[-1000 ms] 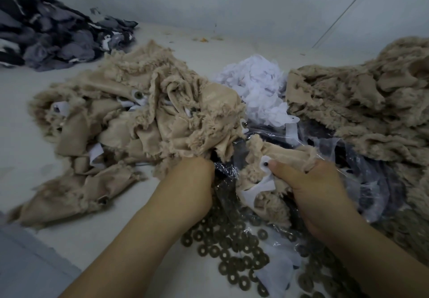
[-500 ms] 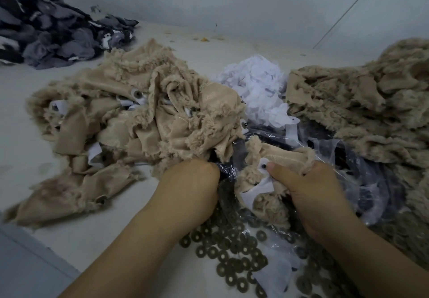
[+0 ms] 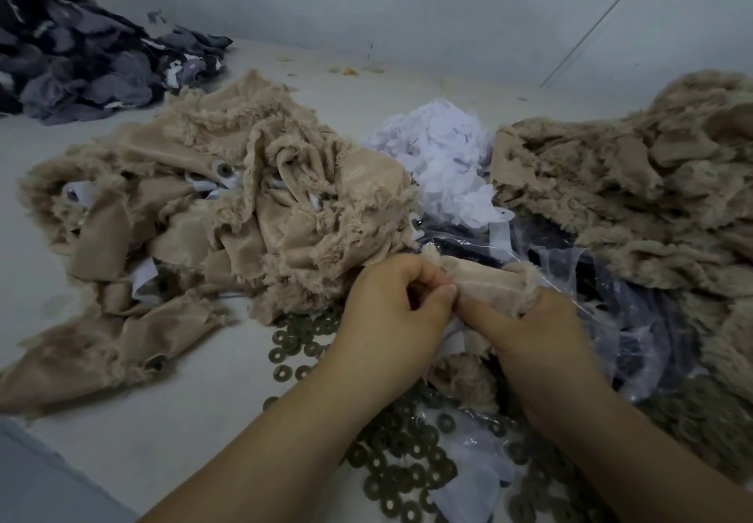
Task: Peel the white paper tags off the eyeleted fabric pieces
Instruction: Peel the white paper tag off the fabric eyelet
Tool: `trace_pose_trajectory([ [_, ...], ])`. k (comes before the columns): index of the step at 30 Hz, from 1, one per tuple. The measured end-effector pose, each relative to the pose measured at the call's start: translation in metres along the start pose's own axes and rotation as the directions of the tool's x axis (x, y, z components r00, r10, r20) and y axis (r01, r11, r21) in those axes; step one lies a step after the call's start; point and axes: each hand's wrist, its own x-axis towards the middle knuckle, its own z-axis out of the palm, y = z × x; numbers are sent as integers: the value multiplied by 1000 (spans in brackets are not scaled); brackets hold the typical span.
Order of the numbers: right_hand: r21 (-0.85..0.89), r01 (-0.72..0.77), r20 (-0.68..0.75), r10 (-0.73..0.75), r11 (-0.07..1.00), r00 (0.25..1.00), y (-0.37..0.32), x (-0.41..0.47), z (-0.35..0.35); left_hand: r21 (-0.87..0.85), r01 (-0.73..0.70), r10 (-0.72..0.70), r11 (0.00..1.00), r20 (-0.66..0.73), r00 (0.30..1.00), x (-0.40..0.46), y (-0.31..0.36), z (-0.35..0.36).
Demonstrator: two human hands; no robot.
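The left hand has moved in from the tan heap and now meets the right hand at the held fabric piece. Both hands pinch it with curled fingers. Its white paper tag shows only as a sliver between the hands. Peeling appears about to start; the peeled-tag pile lies beyond.

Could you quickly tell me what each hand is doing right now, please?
Left hand: fingers curled, pinching the beige fabric piece.
Right hand: gripping the same fabric piece.
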Motion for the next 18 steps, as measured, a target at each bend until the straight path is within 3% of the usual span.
trace_pose_trajectory([
  [5, 16, -24, -3, 24, 1000, 1000, 1, 1, 0, -160, 74, -77, 984, -10, 997, -1, -5, 1],
  [10, 65, -48, -22, 49, 997, 999, 0, 0, -1, 2, 16, -15, 1000, -46, 999, -1, -10, 4],
  [14, 74, -69, -11, 70, 995, 997, 0, 0, -1, 188, -191, 214, 963, -109, 971, -3, -13, 6],
  [18, 91, -91, -32, 95, 992, 995, -1, 1, -1, 379, -444, 515, 812, -107, 851, -5, -16, 10],
])
